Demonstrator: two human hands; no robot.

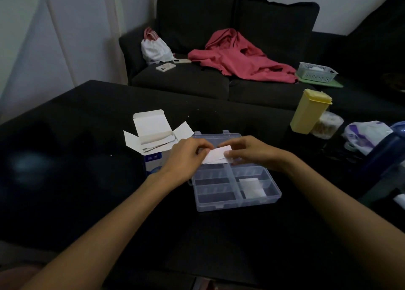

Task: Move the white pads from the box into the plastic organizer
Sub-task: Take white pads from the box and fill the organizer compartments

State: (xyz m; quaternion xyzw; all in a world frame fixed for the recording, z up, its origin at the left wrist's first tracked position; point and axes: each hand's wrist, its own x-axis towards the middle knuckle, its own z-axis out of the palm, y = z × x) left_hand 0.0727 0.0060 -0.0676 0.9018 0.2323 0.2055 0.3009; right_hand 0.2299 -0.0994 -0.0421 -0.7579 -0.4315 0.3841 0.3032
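left hand point(188, 156): pinches left edge of white pad point(215, 156)
right hand point(252, 152): pinches pad's right edge
pad location: held over far compartments of clear plastic organizer point(271, 196)
stored: one pad point(252, 187) lies in near-right compartment
box point(153, 149): open, left of organizer, more pads inside
risk: pad looks wider than a slot; may catch on divider and buckle

From my feed, the left hand point(186, 156) and right hand point(252, 152) covered the far compartments of the plastic organizer point(235, 187) and the edges of the white pad point(217, 157) they pinched. Box point(153, 140) print was too blurred to read; I couldn't count the pads inside. The blue object point(385, 149) was cut off at the right edge. Table point(65, 169) left side was dark, smeared.
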